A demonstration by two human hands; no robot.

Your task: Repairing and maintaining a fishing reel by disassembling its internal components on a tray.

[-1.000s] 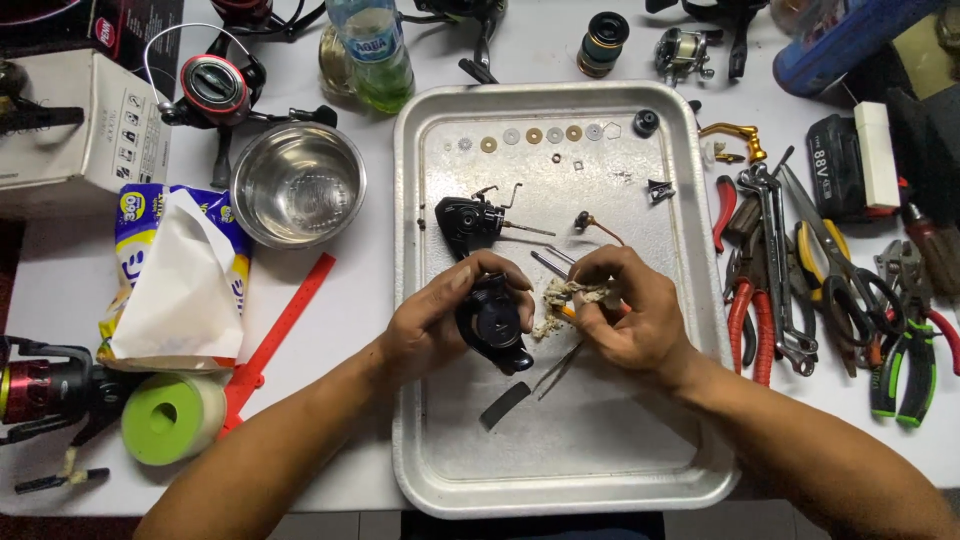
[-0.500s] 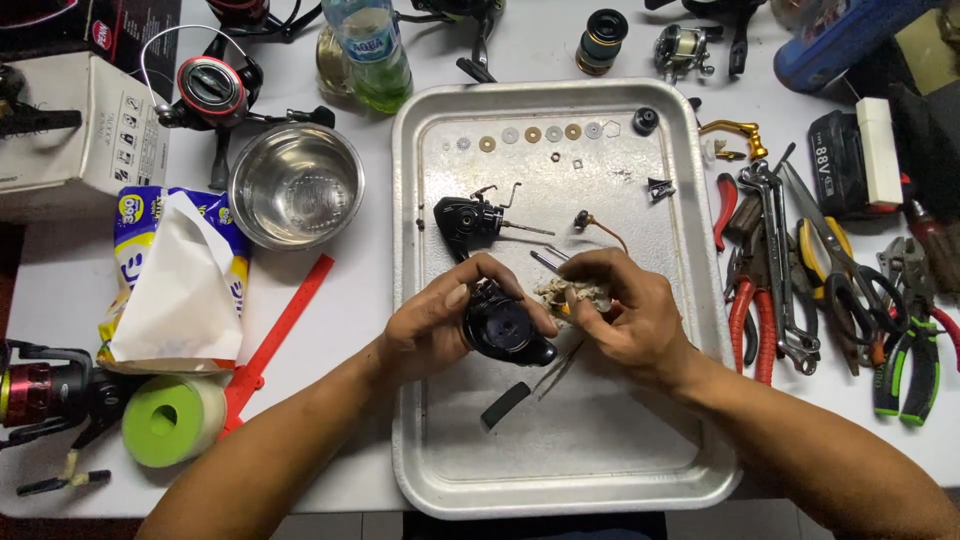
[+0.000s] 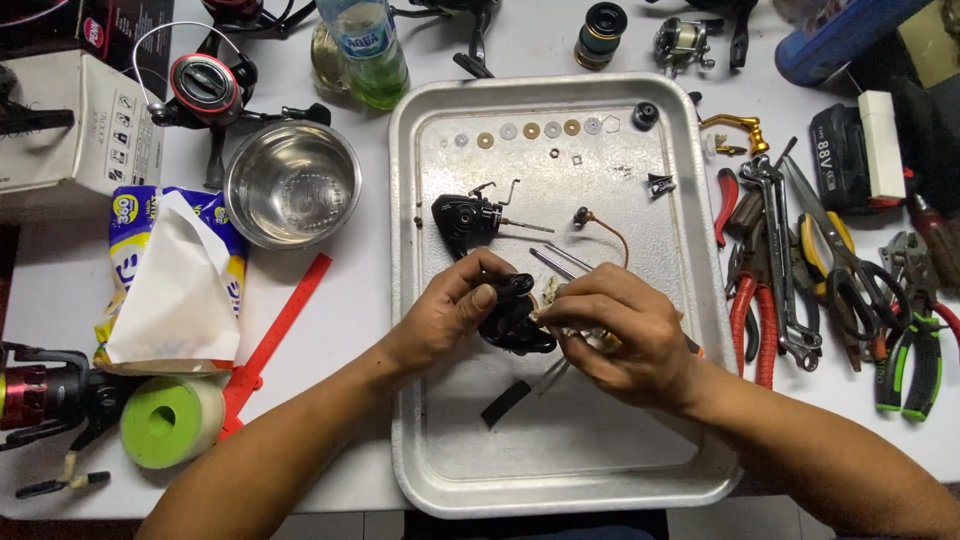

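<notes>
Head view: over the middle of the metal tray (image 3: 440, 440), the left hand (image 3: 445, 315) grips a black reel body (image 3: 512, 322) while the right hand (image 3: 620, 335) pinches a small pale part (image 3: 550, 297) against it. It looks like a fitting step; seating that part likely calls for fine fingertip alignment. Another black reel piece (image 3: 462, 217) lies just beyond.

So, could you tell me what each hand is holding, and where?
Left hand grips the black reel body by its side; right hand pinches a small part, too hidden to identify.
</notes>
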